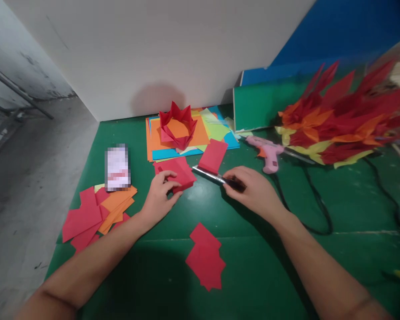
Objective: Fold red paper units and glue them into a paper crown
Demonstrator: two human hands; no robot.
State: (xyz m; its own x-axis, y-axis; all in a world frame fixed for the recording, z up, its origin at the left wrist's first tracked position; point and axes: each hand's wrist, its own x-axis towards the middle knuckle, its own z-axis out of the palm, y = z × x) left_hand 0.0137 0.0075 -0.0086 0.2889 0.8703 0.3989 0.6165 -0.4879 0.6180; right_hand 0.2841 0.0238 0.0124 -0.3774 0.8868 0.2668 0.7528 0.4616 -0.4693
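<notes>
My left hand (162, 191) pinches the near edge of a folded red paper (178, 171) on the green table. In my right hand (248, 184) is a pair of scissors (208, 174) with a dark handle, the silver blades pointing left and looking closed. Just beyond the blades lies another red paper piece (214, 155). Overlapping red paper squares (206, 260) rest nearer to me, between my forearms.
A red folded paper ring (178, 129) sits on stacked coloured sheets (155, 149). On the left are red and orange papers (86, 213) and a blurred phone-like object (117, 169). At right lie a pink glue gun (270, 155), its cord, and red-orange paper flowers (340, 118).
</notes>
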